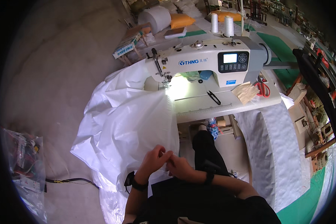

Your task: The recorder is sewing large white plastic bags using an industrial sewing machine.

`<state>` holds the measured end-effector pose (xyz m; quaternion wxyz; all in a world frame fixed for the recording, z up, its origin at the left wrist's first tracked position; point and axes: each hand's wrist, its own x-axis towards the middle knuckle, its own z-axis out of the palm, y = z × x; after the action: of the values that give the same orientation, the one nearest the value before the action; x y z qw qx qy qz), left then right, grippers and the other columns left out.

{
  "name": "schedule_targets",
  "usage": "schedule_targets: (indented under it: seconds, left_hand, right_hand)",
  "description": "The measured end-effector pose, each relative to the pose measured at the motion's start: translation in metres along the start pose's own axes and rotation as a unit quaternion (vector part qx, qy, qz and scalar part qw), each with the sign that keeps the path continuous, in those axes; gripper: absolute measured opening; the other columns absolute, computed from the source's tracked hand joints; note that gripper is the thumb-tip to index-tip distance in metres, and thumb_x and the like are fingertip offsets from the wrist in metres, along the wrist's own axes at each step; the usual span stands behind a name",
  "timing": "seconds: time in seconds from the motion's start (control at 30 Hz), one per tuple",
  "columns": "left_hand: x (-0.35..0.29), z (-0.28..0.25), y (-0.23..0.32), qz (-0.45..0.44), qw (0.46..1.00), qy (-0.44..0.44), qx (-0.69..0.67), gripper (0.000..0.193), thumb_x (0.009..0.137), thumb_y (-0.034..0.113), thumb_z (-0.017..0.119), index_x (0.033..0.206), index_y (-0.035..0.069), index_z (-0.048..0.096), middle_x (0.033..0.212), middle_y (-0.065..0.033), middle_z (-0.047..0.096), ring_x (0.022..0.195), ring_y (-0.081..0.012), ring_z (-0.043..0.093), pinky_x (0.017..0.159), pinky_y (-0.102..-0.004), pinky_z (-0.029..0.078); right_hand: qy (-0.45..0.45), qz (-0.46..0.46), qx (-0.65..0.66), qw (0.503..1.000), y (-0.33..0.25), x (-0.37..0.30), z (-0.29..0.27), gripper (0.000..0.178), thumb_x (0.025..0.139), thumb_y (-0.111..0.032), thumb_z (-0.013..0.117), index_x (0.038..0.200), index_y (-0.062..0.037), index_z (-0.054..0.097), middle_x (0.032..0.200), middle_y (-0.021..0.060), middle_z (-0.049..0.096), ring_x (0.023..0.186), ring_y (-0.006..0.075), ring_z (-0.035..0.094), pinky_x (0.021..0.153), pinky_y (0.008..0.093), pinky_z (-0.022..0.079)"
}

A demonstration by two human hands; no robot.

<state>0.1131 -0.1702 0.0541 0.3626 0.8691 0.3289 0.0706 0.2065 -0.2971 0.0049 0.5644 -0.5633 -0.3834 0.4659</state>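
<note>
A large white sheet of fabric hangs from the sewing machine over the table's left end and down toward my lap. Its right edge runs from beside the lit needle area to my hands. My left hand pinches this edge near my body, fingers closed. Right beside it my right hand is closed on the same edge, fingertips meeting those of the left. The fingertips partly hide what lies between them. On the machine bed rest black thread snips.
Red-handled scissors and a beige cloth scrap lie at the bed's right. Two white thread cones stand behind the machine. Grey-white fabric drapes down on the right. A clear plastic bag and a black cable are on the left floor.
</note>
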Motion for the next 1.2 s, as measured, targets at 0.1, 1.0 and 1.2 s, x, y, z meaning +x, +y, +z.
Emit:
schedule_targets:
  seconds: [0.1,1.0,1.2]
  left_hand:
    - [0.002,-0.008,0.002,0.004,1.000,0.007,0.013,0.026,0.083,0.025,0.061,0.094,0.002,0.057,0.065,-0.0177,0.057,0.062,-0.0291,0.061,0.059,-0.0386,0.048]
    - [0.006,0.040,-0.023,0.307,0.903,0.083,0.289,0.014,0.074,0.011,0.060,0.081,-0.002,0.062,0.115,-0.0220,0.057,0.116,-0.0348,0.050,0.100,-0.0440,0.039]
    - [0.062,-0.037,-0.035,0.221,0.935,0.126,0.246,0.033,0.088,0.024,0.058,0.110,-0.001,0.058,0.115,-0.0205,0.059,0.111,-0.0351,0.055,0.094,-0.0433,0.043]
  right_hand:
    - [-0.081,0.007,0.038,0.996,-0.006,0.003,-0.004,0.021,0.093,-0.009,0.047,0.108,0.0014,0.056,0.076,0.0063,0.065,0.066,0.0138,0.064,0.062,0.0285,0.053]
    - [0.074,0.041,0.095,0.992,0.057,0.114,-0.061,0.033,0.087,-0.030,0.064,0.096,0.0018,0.065,0.079,0.0030,0.065,0.068,0.0127,0.059,0.062,0.0277,0.048]
    - [0.085,0.057,0.174,0.979,0.072,0.117,-0.048,0.024,0.088,-0.023,0.063,0.095,-0.0007,0.067,0.075,-0.0006,0.063,0.064,0.0070,0.057,0.058,0.0234,0.044]
